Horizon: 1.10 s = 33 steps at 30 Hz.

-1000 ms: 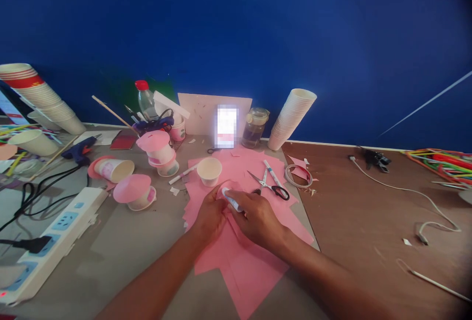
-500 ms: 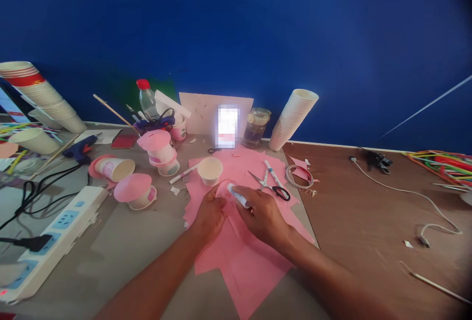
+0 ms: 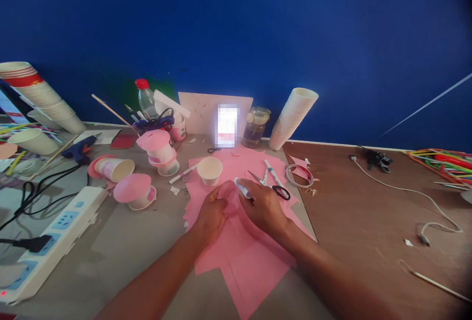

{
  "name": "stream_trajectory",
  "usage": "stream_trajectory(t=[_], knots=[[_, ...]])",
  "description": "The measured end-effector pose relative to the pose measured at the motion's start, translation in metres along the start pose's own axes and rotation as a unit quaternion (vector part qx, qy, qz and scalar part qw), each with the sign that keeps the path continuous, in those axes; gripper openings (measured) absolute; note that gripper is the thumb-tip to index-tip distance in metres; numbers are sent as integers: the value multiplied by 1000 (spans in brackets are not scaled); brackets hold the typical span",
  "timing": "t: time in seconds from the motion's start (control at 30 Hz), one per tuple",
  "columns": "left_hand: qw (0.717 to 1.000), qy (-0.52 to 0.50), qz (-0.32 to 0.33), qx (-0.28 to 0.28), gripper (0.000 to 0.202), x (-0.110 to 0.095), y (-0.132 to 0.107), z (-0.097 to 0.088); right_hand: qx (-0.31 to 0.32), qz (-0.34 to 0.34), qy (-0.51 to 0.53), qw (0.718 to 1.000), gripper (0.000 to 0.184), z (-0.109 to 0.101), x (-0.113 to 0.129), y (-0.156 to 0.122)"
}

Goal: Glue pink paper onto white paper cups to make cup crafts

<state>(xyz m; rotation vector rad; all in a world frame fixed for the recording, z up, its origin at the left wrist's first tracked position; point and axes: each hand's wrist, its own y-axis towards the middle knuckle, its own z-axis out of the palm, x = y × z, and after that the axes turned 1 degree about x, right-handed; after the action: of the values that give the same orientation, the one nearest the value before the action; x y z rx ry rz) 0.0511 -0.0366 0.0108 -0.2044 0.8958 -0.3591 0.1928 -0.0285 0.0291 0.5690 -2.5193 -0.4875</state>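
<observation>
The white tube (image 3: pixel 242 188) sits in the right hand (image 3: pixel 263 207), over the spread of pink sheets (image 3: pixel 250 261) near the middle of the table (image 3: pixel 368 221). Its long axis runs slantwise, from the palm at the lower right up to its free end at the upper left. That end points toward the white paper cup (image 3: pixel 210 170), which stands just beyond it. Whether the tube is a glue stick or a pen I cannot tell.

The right hand lies palm down with its fingers curled shut round the tube, and the forearm comes in from the lower right. The left hand (image 3: pixel 211 215) is close beside it, knuckles up. Its fingers are bent and pinched on a curved pink paper piece (image 3: pixel 227 196), just below the tube's end. The left forearm reaches in from the lower left.

Scissors (image 3: pixel 272 187) and a white marker (image 3: pixel 273 172) lie on the sheets just right of the right hand.
</observation>
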Motion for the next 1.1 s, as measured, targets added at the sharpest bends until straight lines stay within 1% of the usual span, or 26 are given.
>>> stream_trajectory(t=[0.1, 0.2, 0.27, 0.37, 0.5, 0.6, 0.67, 0.77, 0.83, 0.9, 1.0, 1.1], knots=[[1000, 0, 12, -12, 39, 1, 3, -2, 5, -8, 52, 999, 27, -2, 5, -3], [999, -1, 38, 5, 23, 4, 5, -4, 42, -19, 93, 995, 26, 1, 14, -5], [998, 0, 53, 17, 18, 4, 6, -3, 58, -16, 98, 993, 27, 5, 16, -5], [999, 1, 48, 25, 24, 3, 4, -2, 52, -7, 73, 996, 26, 10, 13, -4], [1000, -1, 16, 14, 42, 0, 1, 0, 17, 6, 21, 1000, 27, 8, 2, -1], [1000, 2, 13, 5, 47, -1, 1, -1, -1, 17, 37, 999, 28, 4, 0, -1], [1000, 1, 19, 4, 44, 0, 2, -2, 7, 12, 69, 998, 27, 1, 4, -2], [999, -4, 36, 2, 29, 1, 3, -2, 34, -4, 115, 993, 26, 2, 13, -4], [999, 3, 47, 11, 19, 2, 3, -1, 49, -10, 127, 991, 27, 4, 17, -4], [998, 12, 55, 26, 18, 1, 3, 0, 55, -9, 118, 991, 27, 7, 16, -3], [999, 11, 38, 24, 32, 1, 1, 1, 43, 0, 73, 996, 27, 10, 10, -1], [1000, 9, 16, 7, 46, 0, 1, 0, 12, 19, 40, 999, 28, 9, 2, 0]])
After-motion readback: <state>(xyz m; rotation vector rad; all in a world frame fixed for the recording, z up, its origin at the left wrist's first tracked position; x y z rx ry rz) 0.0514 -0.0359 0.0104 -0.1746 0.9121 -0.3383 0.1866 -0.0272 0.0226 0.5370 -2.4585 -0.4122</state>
